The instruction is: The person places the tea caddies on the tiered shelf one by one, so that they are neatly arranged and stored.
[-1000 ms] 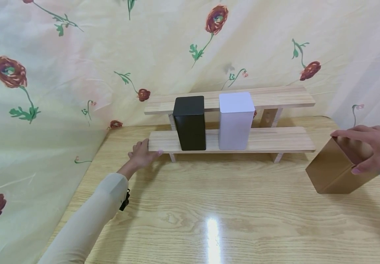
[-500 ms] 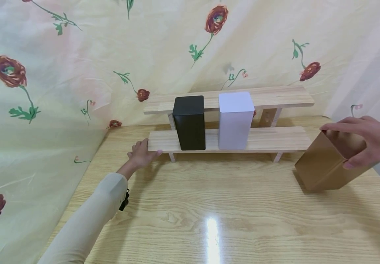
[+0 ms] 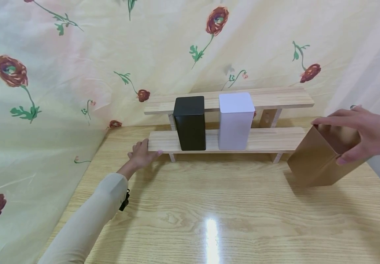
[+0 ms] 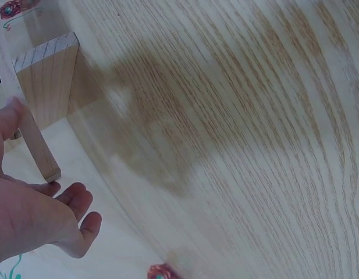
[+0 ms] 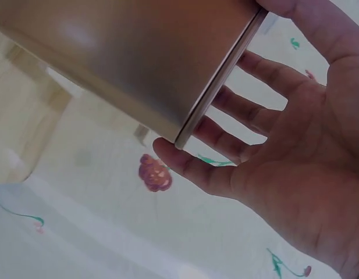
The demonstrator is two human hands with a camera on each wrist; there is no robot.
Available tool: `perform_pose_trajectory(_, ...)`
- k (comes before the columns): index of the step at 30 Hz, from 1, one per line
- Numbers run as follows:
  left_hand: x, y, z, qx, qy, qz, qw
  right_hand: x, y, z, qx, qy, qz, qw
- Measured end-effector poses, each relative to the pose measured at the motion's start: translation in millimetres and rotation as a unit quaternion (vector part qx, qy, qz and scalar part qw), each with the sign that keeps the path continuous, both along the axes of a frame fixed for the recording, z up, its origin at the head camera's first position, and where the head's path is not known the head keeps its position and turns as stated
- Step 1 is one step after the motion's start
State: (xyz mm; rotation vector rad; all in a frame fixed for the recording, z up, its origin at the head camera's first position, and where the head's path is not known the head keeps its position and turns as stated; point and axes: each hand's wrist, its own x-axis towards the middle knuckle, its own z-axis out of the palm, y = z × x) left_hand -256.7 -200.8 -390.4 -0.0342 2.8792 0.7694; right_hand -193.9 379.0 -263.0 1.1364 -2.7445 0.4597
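A wooden two-tier rack [image 3: 275,139] stands by the back wall. My left hand [image 3: 141,154] grips the left end of its lower board, thumb on the front edge and fingers at the end, as the left wrist view also shows. At the right, my right hand [image 3: 368,134] holds a tall gold-brown tin [image 3: 315,161] by its top, thumb on one side and fingers on the other. The tin tilts, its base toward the left, with its shadow on the table below. The right wrist view shows fingertips along the gold tin's rim [image 5: 223,81].
A black tin [image 3: 191,130] and a white tin [image 3: 235,128] stand upright on the lower board, side by side. To their right, bare board reaches the rack's end. Flower-patterned cloth [image 3: 163,44] hangs behind and at the sides of the wood-grain table [image 3: 163,205].
My right hand has carried the gold-brown tin leftward and slightly up, toward the rack's right end. My left hand has stayed on the board's left end.
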Motion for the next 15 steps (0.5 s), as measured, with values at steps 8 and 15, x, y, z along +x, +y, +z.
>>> perform_pose_trajectory(8,1.3,-0.6,1.9,-0.001,-0.003,-0.002,1.0,-7.1,-15,24.3,0.039,0.014,-0.042,0.9982)
perform_pose_trajectory(15,3.5,0.8,3.8,0.006,-0.006,-0.003,1.0,-22.3,-23,42.6,0.059,-0.02,-0.066,0.9959)
